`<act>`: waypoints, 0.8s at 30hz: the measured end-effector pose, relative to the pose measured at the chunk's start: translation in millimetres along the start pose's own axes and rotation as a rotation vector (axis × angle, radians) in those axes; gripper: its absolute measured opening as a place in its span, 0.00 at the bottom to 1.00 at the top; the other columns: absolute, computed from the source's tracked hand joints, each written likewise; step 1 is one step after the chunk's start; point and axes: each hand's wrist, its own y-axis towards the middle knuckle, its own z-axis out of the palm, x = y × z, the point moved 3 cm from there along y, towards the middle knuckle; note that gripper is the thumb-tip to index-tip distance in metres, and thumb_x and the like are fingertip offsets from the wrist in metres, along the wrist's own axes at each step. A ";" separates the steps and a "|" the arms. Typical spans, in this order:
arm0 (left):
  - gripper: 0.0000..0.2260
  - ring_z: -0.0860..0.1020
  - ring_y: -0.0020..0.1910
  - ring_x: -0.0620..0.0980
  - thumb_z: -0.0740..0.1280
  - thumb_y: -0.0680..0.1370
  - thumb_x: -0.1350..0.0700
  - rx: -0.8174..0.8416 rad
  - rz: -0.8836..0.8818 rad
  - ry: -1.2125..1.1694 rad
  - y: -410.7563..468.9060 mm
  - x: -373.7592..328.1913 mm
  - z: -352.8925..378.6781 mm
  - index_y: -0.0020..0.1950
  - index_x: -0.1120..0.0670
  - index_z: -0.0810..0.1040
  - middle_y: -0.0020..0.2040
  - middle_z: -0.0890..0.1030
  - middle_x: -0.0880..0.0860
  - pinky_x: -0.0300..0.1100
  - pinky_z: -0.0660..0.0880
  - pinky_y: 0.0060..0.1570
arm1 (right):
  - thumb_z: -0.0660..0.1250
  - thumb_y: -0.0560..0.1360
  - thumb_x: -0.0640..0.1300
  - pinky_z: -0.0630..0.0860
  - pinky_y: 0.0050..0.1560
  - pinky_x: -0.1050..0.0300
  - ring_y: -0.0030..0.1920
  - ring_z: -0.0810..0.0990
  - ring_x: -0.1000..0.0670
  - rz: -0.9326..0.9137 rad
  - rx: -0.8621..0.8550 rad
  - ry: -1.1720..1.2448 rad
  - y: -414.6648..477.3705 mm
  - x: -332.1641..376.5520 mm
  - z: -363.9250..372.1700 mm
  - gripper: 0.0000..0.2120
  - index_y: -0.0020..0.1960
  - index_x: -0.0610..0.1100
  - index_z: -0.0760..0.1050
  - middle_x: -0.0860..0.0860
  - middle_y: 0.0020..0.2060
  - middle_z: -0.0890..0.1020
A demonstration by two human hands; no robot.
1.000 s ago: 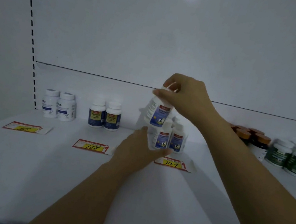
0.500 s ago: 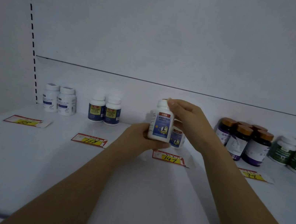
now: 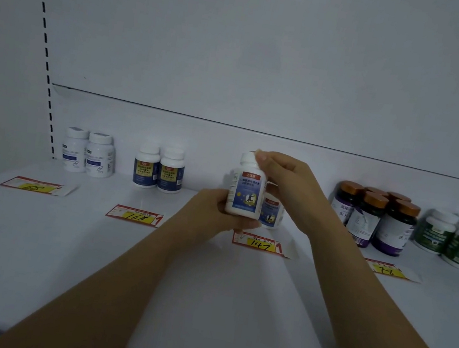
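Noted on head view: small white plastic bottle with blue label (image 3: 246,190), upright, cap up, long axis vertical, label turned toward the camera. Apparently raised a little above the white shelf board (image 3: 145,281), just far of the red-and-yellow price tag marked 147 (image 3: 261,242).

Gripped low by the left hand (image 3: 212,210), fingers curled round the base from the left. Pinched at the cap by the right hand (image 3: 284,179), fingertips (image 3: 262,159) on the cap's right side, palm behind and right of the body. Both hands in contact, so neither nearer than the other.

Just right of it and slightly farther: matching white bottle with blue label (image 3: 271,215), standing on the shelf, partly hidden. Touching or apart: cannot tell.

Judged next: lower straight down along the vertical axis, keeping left of the standing twin, then release cap and base. Risk: tipping the twin with the right palm.
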 end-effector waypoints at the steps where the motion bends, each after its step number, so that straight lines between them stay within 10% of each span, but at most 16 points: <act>1: 0.15 0.79 0.37 0.37 0.74 0.71 0.53 0.002 0.002 -0.004 -0.3 -0.6 0.1 0.56 0.52 0.79 0.43 0.81 0.46 0.23 0.73 0.35 | 0.61 0.78 0.51 0.80 0.44 0.63 0.44 0.84 0.52 -0.002 0.004 0.001 0.2 -0.4 0.0 0.09 0.50 0.52 0.79 0.52 0.44 0.84; 9: 0.15 0.82 0.52 0.45 0.73 0.71 0.57 0.163 -0.098 -0.376 -4.5 -2.9 0.8 0.55 0.47 0.77 0.52 0.83 0.47 0.38 0.77 0.54 | 0.56 0.81 0.43 0.76 0.60 0.45 0.56 0.80 0.40 0.054 0.061 0.245 1.4 -0.6 -6.2 0.13 0.59 0.41 0.76 0.40 0.57 0.80; 16: 0.20 0.80 0.46 0.40 0.75 0.68 0.58 -0.042 -0.047 -0.273 -1.0 -1.2 -4.8 0.57 0.50 0.73 0.49 0.80 0.42 0.29 0.77 0.41 | 0.65 0.75 0.54 0.80 0.43 0.61 0.41 0.83 0.54 -0.009 -0.042 -0.015 0.1 3.1 -4.7 0.12 0.53 0.48 0.73 0.51 0.44 0.81; 24: 0.16 0.81 0.52 0.44 0.74 0.70 0.58 0.123 -0.079 -0.367 -1.7 0.7 0.5 0.55 0.46 0.77 0.53 0.83 0.47 0.34 0.77 0.47 | 0.64 0.78 0.49 0.78 0.51 0.58 0.47 0.81 0.52 0.030 0.015 0.170 2.3 -2.5 -3.0 0.07 0.52 0.47 0.75 0.52 0.46 0.81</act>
